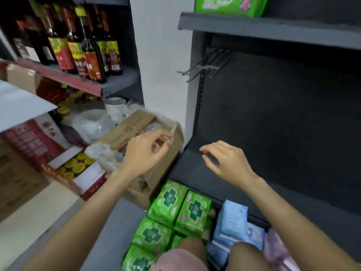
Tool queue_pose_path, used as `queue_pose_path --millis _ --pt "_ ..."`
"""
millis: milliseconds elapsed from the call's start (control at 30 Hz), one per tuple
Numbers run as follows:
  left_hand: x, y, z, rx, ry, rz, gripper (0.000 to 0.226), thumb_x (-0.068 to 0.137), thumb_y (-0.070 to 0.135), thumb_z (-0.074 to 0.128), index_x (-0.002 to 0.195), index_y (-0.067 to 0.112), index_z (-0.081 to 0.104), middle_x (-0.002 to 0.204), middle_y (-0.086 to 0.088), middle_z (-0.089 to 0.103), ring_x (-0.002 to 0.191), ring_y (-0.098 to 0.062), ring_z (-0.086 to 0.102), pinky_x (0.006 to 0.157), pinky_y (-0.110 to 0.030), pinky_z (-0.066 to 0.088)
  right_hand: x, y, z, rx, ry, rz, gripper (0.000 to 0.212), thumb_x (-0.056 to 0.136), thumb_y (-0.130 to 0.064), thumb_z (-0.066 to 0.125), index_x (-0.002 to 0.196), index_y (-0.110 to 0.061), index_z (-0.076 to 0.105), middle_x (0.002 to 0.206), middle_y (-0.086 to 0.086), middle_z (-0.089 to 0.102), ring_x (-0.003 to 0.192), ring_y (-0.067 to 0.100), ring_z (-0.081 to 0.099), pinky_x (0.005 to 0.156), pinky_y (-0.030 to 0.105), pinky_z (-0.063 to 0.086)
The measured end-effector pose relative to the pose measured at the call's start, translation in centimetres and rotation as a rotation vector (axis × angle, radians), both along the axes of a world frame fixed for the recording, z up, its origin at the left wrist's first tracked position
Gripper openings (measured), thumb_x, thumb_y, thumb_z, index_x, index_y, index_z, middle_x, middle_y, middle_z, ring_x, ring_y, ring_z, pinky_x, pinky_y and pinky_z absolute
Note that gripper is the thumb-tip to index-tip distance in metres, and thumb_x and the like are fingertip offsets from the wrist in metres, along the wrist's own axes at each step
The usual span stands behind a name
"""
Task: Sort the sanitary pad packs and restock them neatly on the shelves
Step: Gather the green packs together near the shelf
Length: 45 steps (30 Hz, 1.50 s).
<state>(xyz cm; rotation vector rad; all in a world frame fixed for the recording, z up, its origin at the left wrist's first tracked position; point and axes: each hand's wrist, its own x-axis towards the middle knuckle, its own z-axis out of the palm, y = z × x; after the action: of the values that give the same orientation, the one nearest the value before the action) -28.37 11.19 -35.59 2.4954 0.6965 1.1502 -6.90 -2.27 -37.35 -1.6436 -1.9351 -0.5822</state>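
**Both hands held empty above the packs**

The left hand (145,151) and right hand (226,163) are held with fingers loosely curled, nothing gripped. Green packs (175,210) and blue packs (233,218) are seen below the dark shelf (195,173).

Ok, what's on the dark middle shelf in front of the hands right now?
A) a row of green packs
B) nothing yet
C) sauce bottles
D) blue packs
B: the middle shelf is bare; the green packs and blue packs lie on the level below it.
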Motion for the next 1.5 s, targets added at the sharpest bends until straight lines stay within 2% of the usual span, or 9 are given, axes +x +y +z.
queue_pose_path --millis 200,300,433,633,767,933,1200,1367,1500 --pt "-2.3 1.6 -12.9 -0.629 0.326 0.077 0.053 0.074 0.053 0.060 0.116 0.021 0.057 0.097 0.004 0.069 0.088 -0.014 0.064 0.085 -0.035 0.051 -0.5 -0.4 -12.9 -0.727 0.197 -0.158 0.050 0.092 -0.046 0.054 0.136 -0.025 0.045 0.130 -0.003 0.053 0.121 0.022 0.047 0.094 0.036 0.045" --pt "-1.2 0.8 -20.3 -0.713 0.511 0.213 0.059 0.085 0.043 0.066 0.133 0.013 0.048 0.125 -0.005 0.062 0.113 -0.021 0.058 0.095 -0.032 0.044 -1.0 -0.1 -18.5 -0.973 0.270 -0.243 0.075 0.087 -0.052 0.059 0.147 -0.021 0.027 0.144 0.002 0.038 0.129 0.025 0.037 0.103 0.037 0.037" --pt "0.6 -0.2 -26.7 -0.783 0.721 0.324 0.089 0.086 0.055 0.059 0.149 0.008 0.020 0.148 -0.018 0.035 0.135 -0.032 0.035 0.106 -0.040 0.033 -1.4 0.9 -23.0 -1.123 0.358 -0.393 0.109 0.076 -0.061 0.067 0.152 -0.013 0.006 0.155 0.013 0.018 0.138 0.034 0.028 0.110 0.043 0.031" --pt "2.7 0.3 -30.5 -0.808 0.847 0.359 0.121 0.069 0.069 0.067 0.150 0.003 0.005 0.147 -0.021 0.030 0.136 -0.035 0.030 0.108 -0.042 0.031 -2.2 1.7 -26.3 -1.118 0.608 -0.652 0.124 0.075 -0.058 0.069 0.149 -0.010 -0.018 0.153 0.028 0.015 0.119 0.037 0.052 0.089 0.039 0.047" --pt "1.6 -0.6 -31.7 -0.807 0.699 0.380 0.110 0.058 0.065 0.077 0.137 0.002 0.034 0.138 -0.019 0.032 0.129 -0.035 0.033 0.108 -0.044 0.033 -2.4 0.9 -27.4 -0.939 0.911 -0.685 0.128 0.067 -0.037 0.084 0.151 -0.009 -0.009 0.148 0.023 0.015 0.118 0.037 0.050 0.098 0.037 0.042" --pt "-1.1 -0.8 -33.6 -1.168 0.301 0.274 0.105 0.053 0.062 0.083 0.136 0.028 0.029 0.138 -0.012 0.038 0.119 -0.034 0.051 0.098 -0.054 0.046 -1.4 0.0 -29.0 -0.851 1.203 -0.703 0.080 0.066 -0.031 0.086 0.130 -0.003 0.049 0.139 0.011 0.037 0.119 0.022 0.046 0.102 0.023 0.035" --pt "-3.2 -2.0 -33.0 -1.437 0.018 0.159 0.065 0.084 0.015 0.069 0.129 0.026 0.023 0.113 -0.011 0.064 0.092 -0.023 0.068 0.065 -0.022 0.054 -3.3 -1.5 -29.6 -0.791 1.589 -0.385 0.090 0.071 -0.012 0.083 0.134 -0.038 0.024 0.119 -0.008 0.049 0.098 0.004 0.054 0.084 0.027 0.052" --pt "-3.8 -3.0 -33.2 -1.467 -0.149 0.215 0.068 0.086 0.009 0.064 0.133 0.027 0.018 0.109 -0.006 0.063 0.088 -0.023 0.070 0.076 -0.035 0.057 -3.2 -1.0 -27.6 -0.766 1.448 -0.264 0.085 0.075 -0.021 0.080 0.137 -0.043 0.027 0.113 -0.023 0.046 0.100 -0.022 0.045 0.087 0.008 0.043" --pt "-2.9 -4.2 -33.6 -1.416 -0.103 0.192 0.066 0.087 0.007 0.064 0.134 0.024 0.019 0.111 -0.005 0.061 0.085 -0.015 0.069 0.066 -0.025 0.057 -2.1 -0.9 -25.7 -0.653 0.896 -0.457 0.083 0.067 -0.038 0.081 0.133 -0.048 0.031 0.126 0.005 0.038 0.119 0.024 0.031 0.101 0.041 0.033"
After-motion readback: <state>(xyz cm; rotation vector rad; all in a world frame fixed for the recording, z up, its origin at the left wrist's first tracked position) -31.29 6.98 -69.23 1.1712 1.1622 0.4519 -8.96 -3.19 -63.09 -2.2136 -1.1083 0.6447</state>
